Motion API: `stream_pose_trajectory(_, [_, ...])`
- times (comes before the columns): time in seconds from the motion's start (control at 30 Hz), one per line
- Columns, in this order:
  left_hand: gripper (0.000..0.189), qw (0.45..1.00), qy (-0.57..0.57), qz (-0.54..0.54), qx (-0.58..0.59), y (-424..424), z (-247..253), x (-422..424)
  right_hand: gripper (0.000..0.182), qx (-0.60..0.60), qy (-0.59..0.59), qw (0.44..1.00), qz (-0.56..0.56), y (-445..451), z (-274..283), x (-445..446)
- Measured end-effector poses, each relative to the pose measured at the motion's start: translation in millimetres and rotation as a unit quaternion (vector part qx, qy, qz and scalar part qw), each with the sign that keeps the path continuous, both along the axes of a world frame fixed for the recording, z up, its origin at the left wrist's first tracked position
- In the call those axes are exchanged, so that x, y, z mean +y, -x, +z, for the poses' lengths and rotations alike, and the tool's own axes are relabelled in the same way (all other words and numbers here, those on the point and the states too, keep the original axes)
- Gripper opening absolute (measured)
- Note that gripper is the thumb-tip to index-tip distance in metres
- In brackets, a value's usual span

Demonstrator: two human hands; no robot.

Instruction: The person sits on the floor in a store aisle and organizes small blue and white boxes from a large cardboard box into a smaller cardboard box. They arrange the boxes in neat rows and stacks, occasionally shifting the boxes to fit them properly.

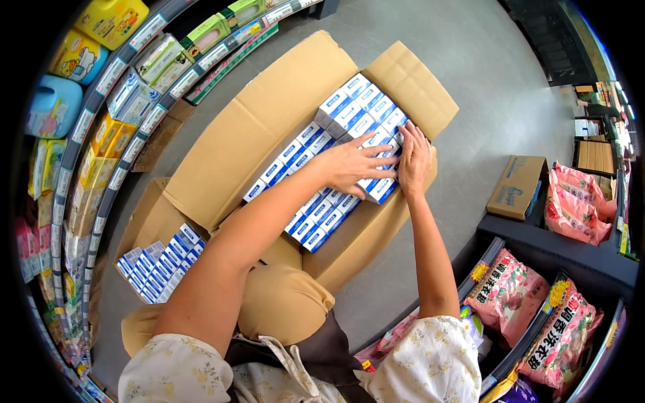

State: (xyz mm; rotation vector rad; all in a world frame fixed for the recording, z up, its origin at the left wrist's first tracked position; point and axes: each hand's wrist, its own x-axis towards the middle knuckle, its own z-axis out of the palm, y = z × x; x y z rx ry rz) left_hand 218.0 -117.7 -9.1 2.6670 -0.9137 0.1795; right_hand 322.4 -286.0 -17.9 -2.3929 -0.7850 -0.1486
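Note:
A large open cardboard carton (257, 113) sits on the floor before me. Small white-and-blue boxes (330, 221) stand in rows inside it, with a raised block of the same boxes (370, 101) at its far and right side. My left hand (358, 163) lies across the top of this block, fingers spread over the box faces. Against the block's right edge, beside the carton wall, rests my right hand (415, 158), its fingers close together. Whether it grips a box is hidden. A second, smaller carton (146, 214) holds more of these boxes (169, 267) behind my left arm.
Curved-looking shelves (106, 171) with packaged goods and price tags run along the left. Dark bins at the right hold pink laundry powder bags (509, 297). A brown cardboard box (516, 186) and a pink bag (577, 204) stand farther back. Grey floor (453, 50) lies beyond the carton.

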Motion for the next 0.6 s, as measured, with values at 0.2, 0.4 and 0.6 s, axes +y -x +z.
stream_pose_trajectory(0.2, [0.075, 0.999, -0.019, 0.023, 0.028, 11.4, -10.0, -16.7, 0.04, 0.0, -0.036, 0.999, -0.006, 1.4, 1.2, 5.1])
stream_pose_trajectory(0.4, [0.063, 0.997, 0.036, 0.028, -0.058, 27.8, -16.4, -20.3, 0.041, -0.005, -0.009, 1.0, -0.002, 0.7, 2.3, 2.3])
stream_pose_trajectory(0.6, [0.073, 0.983, 0.039, 0.087, -0.157, 41.5, -27.1, -19.8, 0.038, -0.019, 0.003, 1.0, -0.001, 0.9, 0.8, 4.1])
